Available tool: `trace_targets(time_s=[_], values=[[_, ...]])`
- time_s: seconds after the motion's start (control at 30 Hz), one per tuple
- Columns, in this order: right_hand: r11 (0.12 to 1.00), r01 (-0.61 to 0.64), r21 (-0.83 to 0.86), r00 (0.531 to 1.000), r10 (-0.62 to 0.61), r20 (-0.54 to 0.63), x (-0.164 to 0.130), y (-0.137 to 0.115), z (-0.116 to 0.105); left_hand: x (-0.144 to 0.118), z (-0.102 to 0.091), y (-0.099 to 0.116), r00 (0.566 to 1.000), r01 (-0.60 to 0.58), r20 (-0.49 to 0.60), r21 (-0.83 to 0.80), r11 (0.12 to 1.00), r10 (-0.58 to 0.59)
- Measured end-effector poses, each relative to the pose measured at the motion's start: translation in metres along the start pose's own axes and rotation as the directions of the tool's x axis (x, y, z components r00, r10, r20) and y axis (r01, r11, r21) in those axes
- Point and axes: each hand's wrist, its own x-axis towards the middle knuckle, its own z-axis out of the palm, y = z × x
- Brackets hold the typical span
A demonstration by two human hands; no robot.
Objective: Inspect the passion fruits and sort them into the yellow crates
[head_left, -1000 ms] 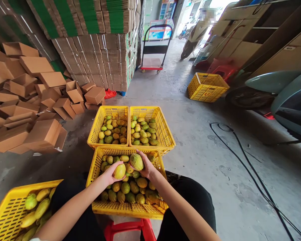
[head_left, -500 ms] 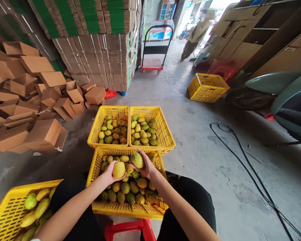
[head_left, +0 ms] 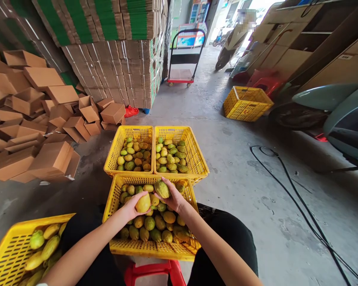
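Note:
My left hand [head_left: 130,209] holds a yellow fruit [head_left: 143,203] above the near yellow crate [head_left: 113,198], which is full of yellow and green fruit. My right hand [head_left: 173,198] grips a greener, rough-skinned fruit [head_left: 162,189] near the crate's far rim. Both hands hover close together over the heap. The crate rests on a red stool [head_left: 155,272] between my knees.
Two more yellow crates of fruit [head_left: 119,143] [head_left: 197,153] stand side by side just beyond. Another crate [head_left: 6,246] sits at my lower left, and one more [head_left: 246,103] lies far right. Cardboard boxes [head_left: 47,119] pile up left; a black cable [head_left: 286,182] crosses the floor; scooters [head_left: 331,107] stand right.
Both hands stayed over the near crate. The fruit in each hand has turned and shifted slightly; the yellow one tilted, the green one moved a little toward the far rim.

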Motion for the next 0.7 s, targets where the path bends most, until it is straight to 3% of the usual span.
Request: trace_targets(time_s=[0.23,0.33,0.5,0.7], values=[[0.994,-0.101,0.036,0.995,0.100,0.013,0.0018,-0.0023,-0.0007,-0.0005,-0.0011,-0.0027,0.996,-0.024,0.083,-0.022,0.999,0.026],[0.991,-0.128,0.028,0.991,0.127,0.028,0.0002,-0.0042,0.0017,0.0001,0.0000,-0.0026,0.998,-0.036,0.055,-0.016,0.999,0.037],[0.993,-0.115,0.026,0.991,0.113,0.067,-0.0029,-0.0035,0.0044,0.0018,0.0016,-0.0020,1.000,0.009,0.004,-0.033,0.999,-0.009],[0.997,-0.066,-0.040,0.998,0.066,-0.008,-0.0041,-0.0036,0.0032,0.0022,0.0006,-0.0001,0.996,0.086,0.002,-0.141,0.986,-0.087]])
